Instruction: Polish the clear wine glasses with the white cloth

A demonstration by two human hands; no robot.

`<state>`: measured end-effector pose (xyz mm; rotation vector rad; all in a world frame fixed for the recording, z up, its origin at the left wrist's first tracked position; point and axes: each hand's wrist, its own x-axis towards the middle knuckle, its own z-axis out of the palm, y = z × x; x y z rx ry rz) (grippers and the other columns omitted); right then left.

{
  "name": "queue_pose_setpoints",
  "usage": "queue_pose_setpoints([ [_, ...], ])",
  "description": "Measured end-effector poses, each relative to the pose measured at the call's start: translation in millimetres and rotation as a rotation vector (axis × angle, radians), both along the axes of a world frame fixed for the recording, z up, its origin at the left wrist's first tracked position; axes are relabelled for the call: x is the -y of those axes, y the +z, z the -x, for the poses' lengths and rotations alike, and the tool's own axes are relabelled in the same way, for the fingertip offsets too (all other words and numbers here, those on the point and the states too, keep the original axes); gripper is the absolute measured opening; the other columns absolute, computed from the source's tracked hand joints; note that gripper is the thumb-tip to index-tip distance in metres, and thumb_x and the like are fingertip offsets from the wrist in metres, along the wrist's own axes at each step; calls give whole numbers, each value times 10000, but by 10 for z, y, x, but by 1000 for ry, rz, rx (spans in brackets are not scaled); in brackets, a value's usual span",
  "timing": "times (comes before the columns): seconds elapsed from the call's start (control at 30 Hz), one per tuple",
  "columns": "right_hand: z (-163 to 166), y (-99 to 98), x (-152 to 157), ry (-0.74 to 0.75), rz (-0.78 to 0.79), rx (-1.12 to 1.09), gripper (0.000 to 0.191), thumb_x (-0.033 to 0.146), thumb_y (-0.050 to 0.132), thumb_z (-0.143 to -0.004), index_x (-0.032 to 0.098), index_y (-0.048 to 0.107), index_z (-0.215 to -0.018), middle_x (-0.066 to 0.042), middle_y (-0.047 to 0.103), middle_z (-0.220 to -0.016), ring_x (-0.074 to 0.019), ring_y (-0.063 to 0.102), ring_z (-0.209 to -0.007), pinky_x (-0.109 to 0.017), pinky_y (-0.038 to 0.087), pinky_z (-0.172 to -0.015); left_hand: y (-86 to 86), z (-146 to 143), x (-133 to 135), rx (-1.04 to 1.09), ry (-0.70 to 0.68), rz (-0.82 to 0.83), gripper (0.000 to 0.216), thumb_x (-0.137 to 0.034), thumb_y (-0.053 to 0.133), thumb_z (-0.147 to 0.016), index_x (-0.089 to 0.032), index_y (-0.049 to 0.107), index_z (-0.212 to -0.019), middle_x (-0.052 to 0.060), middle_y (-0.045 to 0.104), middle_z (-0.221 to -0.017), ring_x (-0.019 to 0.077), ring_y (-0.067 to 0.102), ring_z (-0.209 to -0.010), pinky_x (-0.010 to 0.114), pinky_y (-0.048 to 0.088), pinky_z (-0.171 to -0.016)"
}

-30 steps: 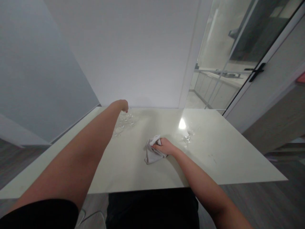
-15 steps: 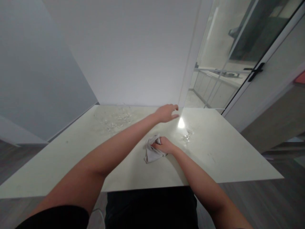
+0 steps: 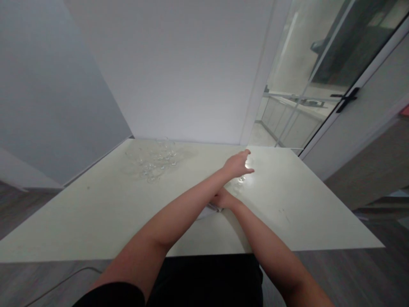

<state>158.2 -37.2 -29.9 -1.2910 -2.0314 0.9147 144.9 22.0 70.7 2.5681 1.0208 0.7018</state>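
Observation:
My left hand [image 3: 237, 165] reaches across over my right wrist, thumb and fingers curved round a clear stemmed glass [image 3: 242, 179]. The glass is faint against the bright table, so its full outline is hard to make out. Below the left forearm, my right hand [image 3: 223, 198] is closed on a pale cloth [image 3: 207, 213] at the tabletop, and the forearm covers most of that cloth. Several clear stemmed glasses [image 3: 153, 164] stand grouped toward the back left of the table.
The white table [image 3: 96, 213] meets a white wall panel [image 3: 185, 85] at its far edge. A glazed door with a black handle [image 3: 347, 99] is at the right. A cable [image 3: 64, 279] lies on the floor at the left front.
My left hand has moved right and a little nearer to me, onto the glass, which has shifted left. My right hand keeps the cloth, now mostly behind the left forearm.

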Motion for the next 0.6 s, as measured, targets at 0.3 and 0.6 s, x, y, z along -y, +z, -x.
queue_pose_setpoints([
  [0.3,51,56,-18,64,-96,121,261,385,541,-809,147,645,-831,-8,608,-699,-109,506,-641,-212,364,-609,435,1391,-594,-611,461,38,724,-442,760,-584,-133,470,-1172,188,584,-1163,324,569,-1055,354,456,-828],
  [0.6,18,0,-24,38,-67,122,291,409,532,-808,144,654,-803,-28,621,-723,-133,540,-686,-216,375,-611,478,2160,-715,-713,639,68,840,-505,773,-542,-133,479,-1236,200,582,-1193,340,568,-1063,359,474,-815],
])
